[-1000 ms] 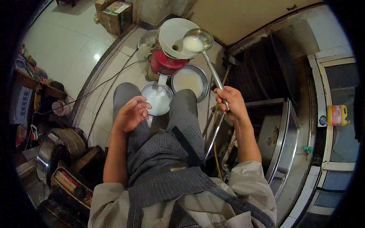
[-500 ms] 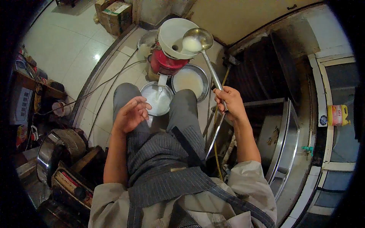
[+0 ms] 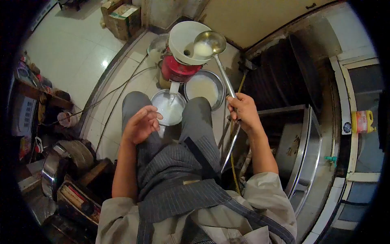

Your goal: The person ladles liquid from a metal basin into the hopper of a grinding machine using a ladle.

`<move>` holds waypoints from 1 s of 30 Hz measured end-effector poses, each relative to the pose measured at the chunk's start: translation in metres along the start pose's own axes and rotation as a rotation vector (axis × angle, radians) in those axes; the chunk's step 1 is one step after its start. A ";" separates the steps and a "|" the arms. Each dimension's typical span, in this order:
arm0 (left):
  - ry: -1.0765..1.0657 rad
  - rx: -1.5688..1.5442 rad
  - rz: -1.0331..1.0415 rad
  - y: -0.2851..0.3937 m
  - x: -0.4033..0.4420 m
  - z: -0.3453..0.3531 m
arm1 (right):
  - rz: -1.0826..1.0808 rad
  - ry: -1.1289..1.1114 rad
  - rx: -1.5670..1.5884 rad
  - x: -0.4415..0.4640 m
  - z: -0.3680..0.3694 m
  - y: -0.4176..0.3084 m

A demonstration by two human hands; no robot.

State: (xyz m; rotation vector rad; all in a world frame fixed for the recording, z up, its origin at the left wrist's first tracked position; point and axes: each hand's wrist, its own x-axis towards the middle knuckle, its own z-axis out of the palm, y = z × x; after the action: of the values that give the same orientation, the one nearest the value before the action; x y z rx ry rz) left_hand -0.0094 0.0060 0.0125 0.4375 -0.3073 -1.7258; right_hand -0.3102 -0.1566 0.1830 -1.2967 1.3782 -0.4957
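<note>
My right hand (image 3: 245, 109) is wrapped round the long handle of a metal ladle (image 3: 224, 74). Whitish liquid lies in the ladle's bowl, which hangs tilted over the right rim of a white hopper (image 3: 185, 34). The hopper sits on top of a red grinding machine (image 3: 178, 70), and a dark hole shows inside it. A pale spout (image 3: 174, 87) leads down to a metal pot (image 3: 167, 106) with white contents between my knees. Above my left thigh, my left hand (image 3: 141, 124) holds nothing, its fingers loosely bent and apart.
A metal basin (image 3: 202, 90) of cream-coloured liquid stands right of the pot. A cable (image 3: 118, 86) crosses the floor at left. Dark ribbed equipment (image 3: 284, 75) and a metal-framed unit (image 3: 298, 146) are at right. A cardboard box (image 3: 122, 20) stands at the back.
The ladle's bowl has shifted slightly left and down, and the patch of liquid in it looks a little smaller. My left hand keeps its pose; the whole view has shifted slightly.
</note>
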 end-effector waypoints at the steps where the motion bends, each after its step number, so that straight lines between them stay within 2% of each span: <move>1: 0.004 -0.004 0.000 0.000 0.000 0.001 | -0.005 -0.002 -0.005 0.001 0.001 0.001; 18: 0.039 0.053 -0.016 0.001 0.000 0.005 | -0.021 0.023 -0.022 0.013 0.000 0.016; 30: 0.050 0.040 -0.045 0.000 0.002 0.005 | -0.061 0.056 -0.175 0.015 0.005 0.031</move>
State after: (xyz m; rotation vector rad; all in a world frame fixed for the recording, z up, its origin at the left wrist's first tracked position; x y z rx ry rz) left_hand -0.0115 0.0042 0.0169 0.5192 -0.2987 -1.7525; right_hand -0.3148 -0.1581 0.1483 -1.4798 1.4576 -0.4645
